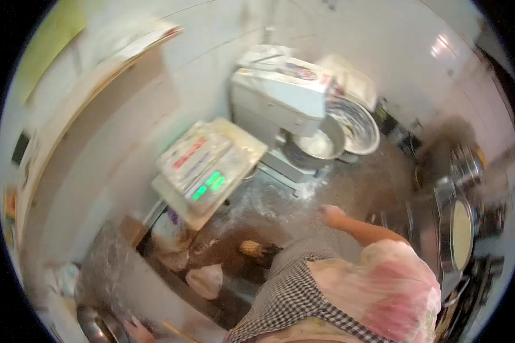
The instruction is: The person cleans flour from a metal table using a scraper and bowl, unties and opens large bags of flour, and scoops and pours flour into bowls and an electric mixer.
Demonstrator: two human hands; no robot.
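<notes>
At the bottom left edge, my left hand [138,331] is beside the rim of a metal bowl [100,326] on the counter. The hand is partly cut off and blurred, so I cannot tell whether it grips the bowl. My right hand [333,216] hangs over the flour-dusted floor, in front of the mixer, at the end of a bent arm. Its fingers are smeared by motion, and nothing held can be made out. A stand mixer [280,103] has white flour or dough in its steel mixing bowl [326,143].
A scale [197,163] with green lit digits stands left of the mixer. Behind the mixing bowl leans a wide metal basin [357,123]. A grey counter [149,291] runs along the lower left. To the right is a large round pan [458,234]. A pale bag [205,280] lies low.
</notes>
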